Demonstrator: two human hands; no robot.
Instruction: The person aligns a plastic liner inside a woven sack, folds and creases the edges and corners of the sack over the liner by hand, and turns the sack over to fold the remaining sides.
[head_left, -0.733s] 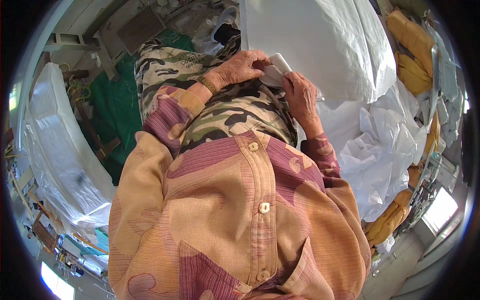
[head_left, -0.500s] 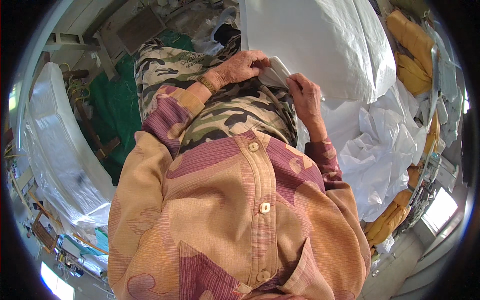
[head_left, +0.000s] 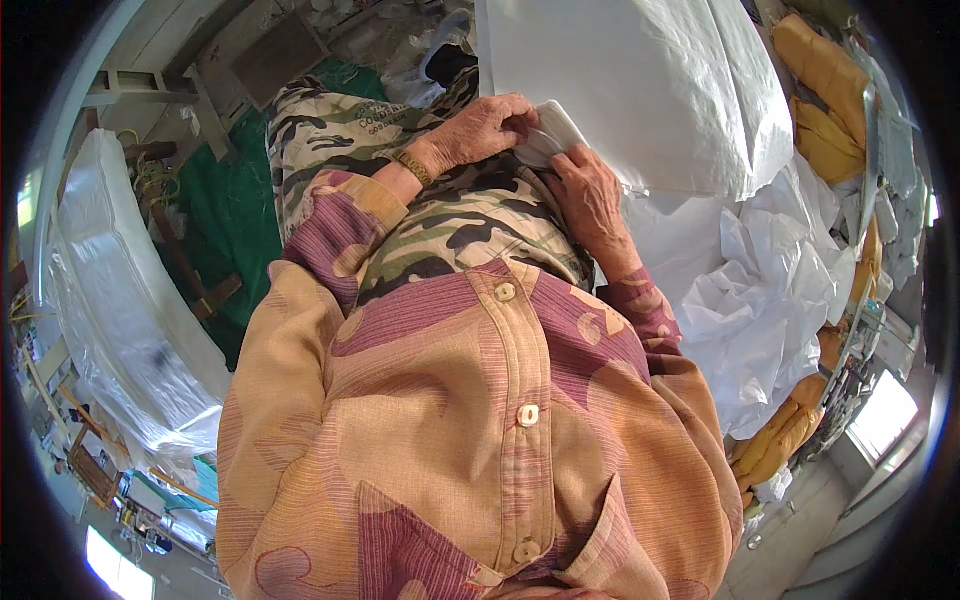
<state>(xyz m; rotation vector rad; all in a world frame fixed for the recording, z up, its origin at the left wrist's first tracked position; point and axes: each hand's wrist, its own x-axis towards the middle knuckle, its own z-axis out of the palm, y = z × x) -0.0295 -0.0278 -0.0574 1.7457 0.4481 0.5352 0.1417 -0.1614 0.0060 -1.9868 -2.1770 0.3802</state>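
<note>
White sack (head_left: pixel 640 90) corner pinched by both hands, crumpled plastic sheeting (head_left: pixel 770 310) beside

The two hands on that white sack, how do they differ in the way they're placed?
The left hand lies over the folded corner of the white sack from above, fingers curled down on it; the right hand comes up from below, fingers pointing upward against the fold. The left wrist wears a band; the right wrist shows none. Both touch the same folded white edge.
</note>
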